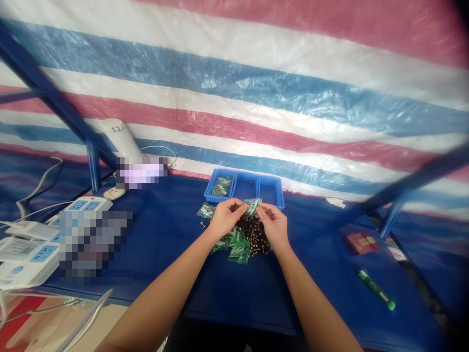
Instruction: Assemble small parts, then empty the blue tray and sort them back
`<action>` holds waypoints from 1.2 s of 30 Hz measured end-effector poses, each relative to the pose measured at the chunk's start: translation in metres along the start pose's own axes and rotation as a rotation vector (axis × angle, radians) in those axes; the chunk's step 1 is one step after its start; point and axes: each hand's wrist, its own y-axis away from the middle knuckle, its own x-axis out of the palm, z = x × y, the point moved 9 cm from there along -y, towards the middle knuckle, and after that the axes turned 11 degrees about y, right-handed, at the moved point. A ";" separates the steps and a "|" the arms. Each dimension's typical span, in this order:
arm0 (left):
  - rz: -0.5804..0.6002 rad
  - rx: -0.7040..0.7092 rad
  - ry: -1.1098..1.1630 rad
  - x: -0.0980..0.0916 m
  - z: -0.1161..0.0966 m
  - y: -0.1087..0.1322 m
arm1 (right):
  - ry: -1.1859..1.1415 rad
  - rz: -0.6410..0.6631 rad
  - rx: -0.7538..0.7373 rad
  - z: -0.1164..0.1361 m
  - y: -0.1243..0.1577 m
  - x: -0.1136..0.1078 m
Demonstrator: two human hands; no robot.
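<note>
Between my two hands is a small clear-green plastic packet (252, 207) with pale pieces inside. My left hand (229, 215) pinches its left side, and my right hand (273, 224) pinches its right side. Under and between the hands lies a pile of dark and brass-coloured screws (259, 238). More green packets (239, 247) lie at the pile's left and front. Another packet (206, 210) rests just left of my left hand. Behind the hands stands a blue three-compartment tray (281, 194); its left compartment holds several packets (222, 186).
White power strips (27, 264) with cables lie at the left on the blue table (157, 244). A white cylinder (120, 139) stands at the back left. At the right are a red box (361, 243) and a green tube (376, 289). Striped sheeting hangs behind.
</note>
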 end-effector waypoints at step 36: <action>-0.050 0.008 0.103 -0.001 -0.003 0.003 | -0.034 -0.037 -0.018 0.002 -0.001 -0.005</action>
